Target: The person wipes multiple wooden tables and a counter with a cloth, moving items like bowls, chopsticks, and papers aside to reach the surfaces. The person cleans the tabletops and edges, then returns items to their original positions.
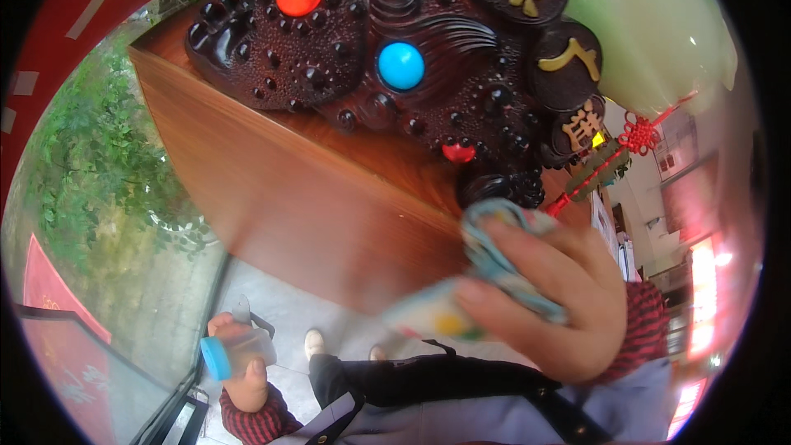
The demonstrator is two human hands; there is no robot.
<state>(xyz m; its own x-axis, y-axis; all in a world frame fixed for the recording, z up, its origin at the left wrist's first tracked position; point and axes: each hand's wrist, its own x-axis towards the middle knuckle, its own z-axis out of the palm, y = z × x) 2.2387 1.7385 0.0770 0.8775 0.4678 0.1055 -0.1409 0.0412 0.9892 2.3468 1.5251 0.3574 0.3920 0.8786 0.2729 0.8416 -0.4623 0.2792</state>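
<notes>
My right hand (556,303) grips a folded patterned cloth (507,266), pressed near the lower end of a dark carved ornament (395,99). The ornament has red and blue round inlays and discs with gold characters, and rests on a brown wooden stand (278,198). Low on the left, my left hand (244,371) holds a clear plastic bottle (247,349) with a blue cap, away from the stand. A pale green carved piece (649,18) rises behind the ornament. A red knotted tassel (639,135) hangs beside it.
A glass pane with green foliage (105,154) behind it is at the left, with a red banner (49,31) above. Pale floor tiles (278,296) and my shoes show below the stand. Lit signs (704,296) glow at the right.
</notes>
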